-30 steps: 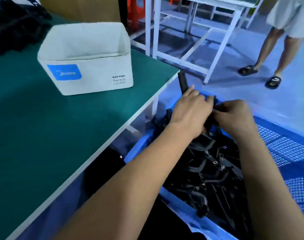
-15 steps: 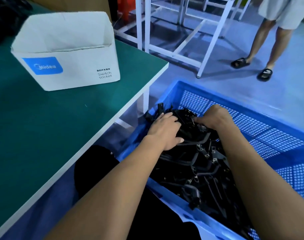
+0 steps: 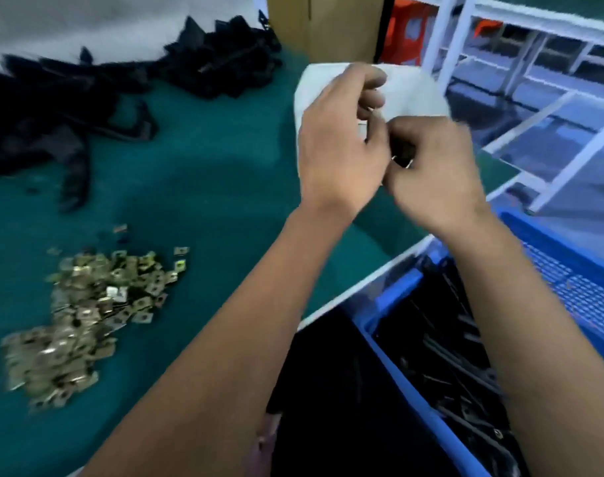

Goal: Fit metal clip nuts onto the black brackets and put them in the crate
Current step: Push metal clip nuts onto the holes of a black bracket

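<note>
Right hand (image 3: 435, 173): fingers curled, pinching small metal clip nut (image 3: 404, 162) w/ dark piece; blurred, axis can't tell. Left hand (image 3: 342, 142): fingers bent, tips touching right hand, grip unclear. Both above green table (image 3: 204, 187), before white box (image 3: 414, 94). Clip nut pile (image 3: 87, 315) left; black brackets (image 3: 462, 383) lie lengthwise in blue crate (image 3: 569, 277); bracket heap (image 3: 70, 108) far left.

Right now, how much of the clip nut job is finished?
Done: black brackets already lie in the blue crate. In hand: left hand and right hand meet above the table; anything held is blurred. Left: a clip nut pile and loose brackets.
</note>
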The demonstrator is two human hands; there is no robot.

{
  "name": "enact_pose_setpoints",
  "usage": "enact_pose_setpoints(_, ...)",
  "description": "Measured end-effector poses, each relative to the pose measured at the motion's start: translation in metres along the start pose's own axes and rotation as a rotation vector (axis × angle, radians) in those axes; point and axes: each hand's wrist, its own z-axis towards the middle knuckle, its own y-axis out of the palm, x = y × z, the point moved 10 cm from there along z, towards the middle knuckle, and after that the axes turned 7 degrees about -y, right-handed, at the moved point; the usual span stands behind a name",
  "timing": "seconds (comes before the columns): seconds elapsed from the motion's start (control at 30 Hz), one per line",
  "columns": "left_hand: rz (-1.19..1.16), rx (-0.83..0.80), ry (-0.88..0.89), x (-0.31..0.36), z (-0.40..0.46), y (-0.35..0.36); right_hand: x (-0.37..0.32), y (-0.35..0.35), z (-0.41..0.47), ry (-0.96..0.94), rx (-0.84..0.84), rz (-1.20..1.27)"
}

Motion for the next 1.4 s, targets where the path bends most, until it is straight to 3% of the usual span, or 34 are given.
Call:
enact_pose_setpoints(0.07,0.142,0.101,-0.071,-0.028,0.012,-0.070,-0.043,0.066,0.021,-0.053,-0.149,0.043)
enact_pose_setpoints(0.2,0.394,0.214,-0.294,-0.095,0.017,-0.194,-0.122,0.202,0.050,-0.174,-0.463,-0.101)
enact_pose_setpoints(0.37,0.684,0.305,-0.577,-0.164,0.003,-0.317,-0.198,0.319,0.070,-0.211,-0.641,0.097)
enact_pose_setpoints(0.5,0.439,0.454,-0.916,-0.211,-0.017,-0.377,-0.224,0.372,0.080,-0.021,-0.682,0.316)
enact_pose_setpoints(0.67,0.099,0.492,-0.986,-0.235,-0.023,-0.389,-0.214,0.400,0.080,0.294,-0.674,0.409)
enact_pose_setpoints(0.77,-0.061,0.491,-1.068,-0.238,-0.023,-0.387,-0.221,0.400,0.064,0.365,-0.757,0.695)
enact_pose_setpoints(0.83,-0.106,0.538,-1.062,-0.230,-0.018,-0.394,-0.235,0.390,0.054,0.267,-0.780,0.808)
enact_pose_setpoints(1.0,-0.267,0.727,-0.885,-0.198,-0.005,-0.407,-0.261,0.368,0.031,0.018,-0.825,0.812)
enact_pose_setpoints(1.13,-0.275,0.755,-0.693,-0.178,0.000,-0.419,-0.272,0.349,0.023,-0.327,-0.801,0.383)
enact_pose_setpoints(1.23,-0.048,0.798,-0.479,-0.150,-0.007,-0.443,-0.260,0.348,0.018,-0.427,-0.832,0.071)
enact_pose_setpoints(1.3,0.102,0.776,-0.397,-0.137,-0.022,-0.451,-0.258,0.347,0.012,-0.449,-0.858,0.072)
enact_pose_setpoints(1.4,0.187,0.707,-0.414,-0.150,-0.049,-0.457,-0.263,0.345,0.007,-0.540,-0.815,0.088)
